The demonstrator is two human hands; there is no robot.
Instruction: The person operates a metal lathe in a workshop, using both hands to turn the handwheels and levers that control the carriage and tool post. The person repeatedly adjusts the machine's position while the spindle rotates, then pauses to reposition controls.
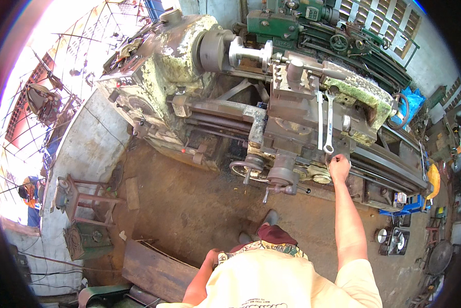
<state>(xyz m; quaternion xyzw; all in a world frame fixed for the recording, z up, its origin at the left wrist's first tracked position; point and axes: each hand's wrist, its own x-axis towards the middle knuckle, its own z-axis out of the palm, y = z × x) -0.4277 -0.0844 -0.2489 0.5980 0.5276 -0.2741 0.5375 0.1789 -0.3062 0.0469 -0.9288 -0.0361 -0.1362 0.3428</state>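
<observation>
My right hand (339, 168) reaches out to the front of a large worn lathe (184, 56). Its fingers are closed at the carriage (292, 134), just below the ring end of a combination wrench (329, 126); what they grip is hidden. The wrench lies on the carriage beside a slim, pale metal bar (320, 120). Left of the tool post (294, 72), a shiny flanged metal workpiece (251, 54) sits between the chuck (216, 50) and the tailstock (353, 84). My left hand (212, 256) is low beside my waist, its fingers curled and partly hidden.
A handwheel (248, 169) and a crank handle (274, 190) stick out from the lathe's front. Behind it stands a green lathe (276, 28). A wooden board (156, 272) and a stool-like frame (94, 200) are at left. Black trays (396, 240) rest on the floor at right.
</observation>
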